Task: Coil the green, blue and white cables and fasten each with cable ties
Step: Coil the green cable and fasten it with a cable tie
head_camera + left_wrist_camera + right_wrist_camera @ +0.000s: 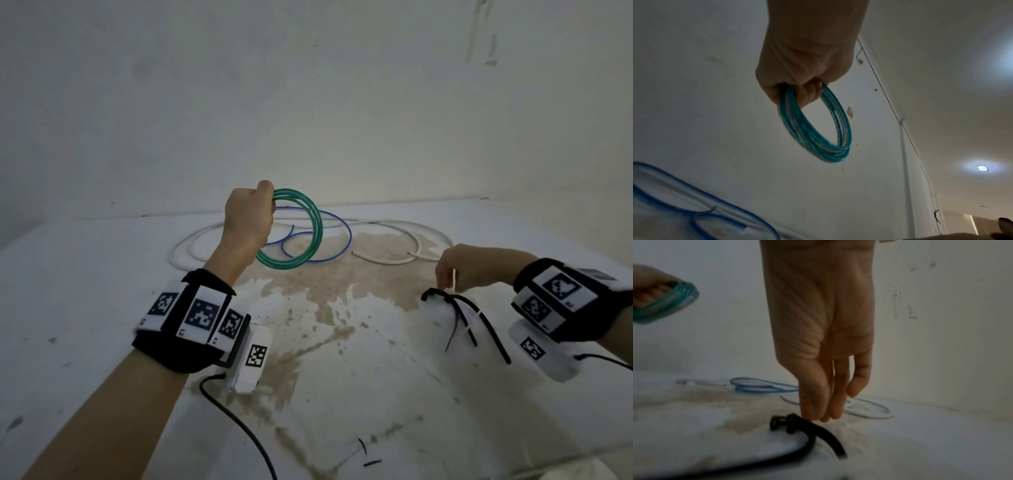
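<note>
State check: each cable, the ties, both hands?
green cable: coiled, held up, not tied
blue cable: loose on table
white cable: loose on table
cable ties: piled on table
left hand: grips green coil
right hand: pinches a white tie

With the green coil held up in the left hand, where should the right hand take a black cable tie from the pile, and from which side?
Judging by the pile, pinch a black tie just behind its blocky head, coming from above. The heads sit nearest the right hand, slightly raised off the table, while the thin tails cross each other and would tangle. The left hand grips the green coil.
</note>
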